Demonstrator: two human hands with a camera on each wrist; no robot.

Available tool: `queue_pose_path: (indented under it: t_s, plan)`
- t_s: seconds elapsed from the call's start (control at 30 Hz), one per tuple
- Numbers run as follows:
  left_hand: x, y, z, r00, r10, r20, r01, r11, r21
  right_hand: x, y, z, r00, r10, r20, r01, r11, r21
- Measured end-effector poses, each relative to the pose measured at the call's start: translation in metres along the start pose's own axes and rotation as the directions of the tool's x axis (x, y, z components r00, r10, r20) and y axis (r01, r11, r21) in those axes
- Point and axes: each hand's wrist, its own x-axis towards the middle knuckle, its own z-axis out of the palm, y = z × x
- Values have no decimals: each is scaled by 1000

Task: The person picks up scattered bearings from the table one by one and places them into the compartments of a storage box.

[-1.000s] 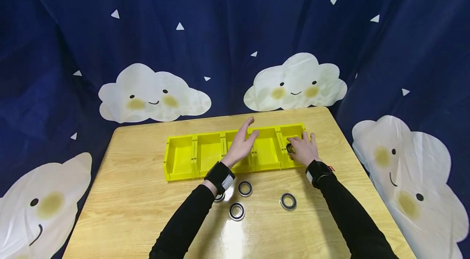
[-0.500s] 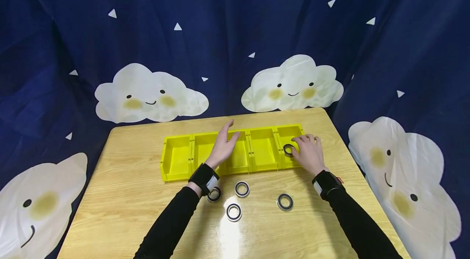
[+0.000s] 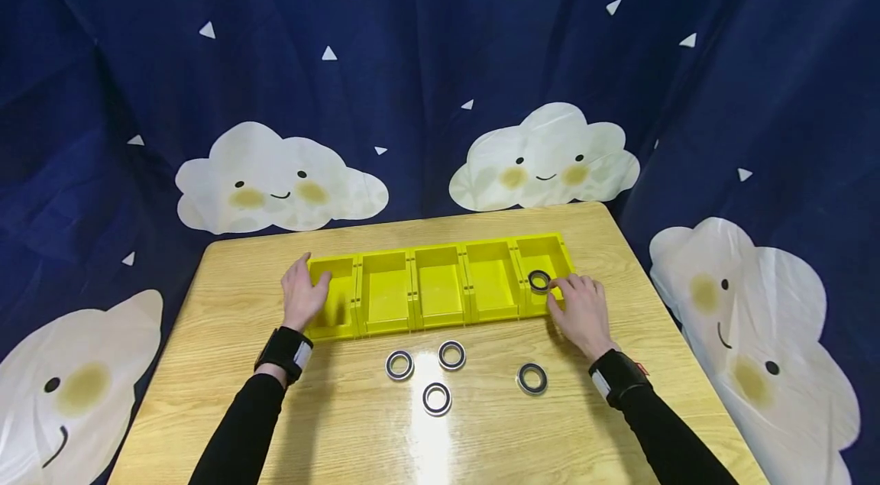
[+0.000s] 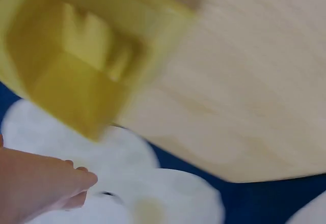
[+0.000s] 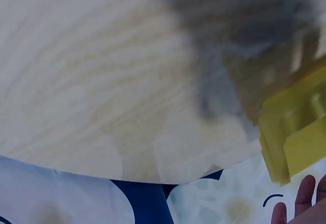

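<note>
A row of joined yellow bins [image 3: 440, 315] stands across the table, with several compartments. In the rightmost one lies a dark ring-shaped ball bearing [image 3: 539, 273]. My left hand [image 3: 300, 298] is at the left end of the row, fingers extended along the outer wall and thumb over the leftmost compartment. At the other end, my right hand [image 3: 583, 315] has loosely bent fingers at the right bin's side, fingertips close to the bearing. In the left wrist view, the left hand [image 4: 43, 186] appears apart from the yellow bin [image 4: 76, 94]. Right fingers [image 5: 304, 193] show beside the bin in the right wrist view.
Several more bearings lie flat on the wooden table [image 3: 357, 431] in front of the bins: a left bearing [image 3: 389, 365], a middle bearing [image 3: 451, 344], a nearer bearing [image 3: 436, 386] and a right bearing [image 3: 532, 367]. A dark blue curtain [image 3: 412, 50] with clouds hangs behind.
My left hand has moved left from above the middle compartments to the row's left end. My right hand has drawn back slightly from the bearing, which now lies in the rightmost bin.
</note>
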Motion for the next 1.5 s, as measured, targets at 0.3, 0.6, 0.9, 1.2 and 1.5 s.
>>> queue_pose_path:
  t_s: [0.3,0.6,0.9,1.2,1.5]
  plan:
    - [-2,-41,-16,956,-229,181,273,920,-279,-31,-10,5,993,90,82,-93,995,23]
    - [4,-47,-4,951,-227,211,284,911,-300,-54,-19,9,981,115,158,-125,991,56]
    - [6,-45,0,947,-201,249,206,979,4,-82,-26,7,964,130,231,-157,982,101]
    - [5,-44,-2,930,-243,277,253,967,-3,-99,-41,4,951,108,289,-147,982,117]
    - [5,-44,1,930,-245,275,260,965,-21,-106,-42,0,913,59,403,-134,978,160]
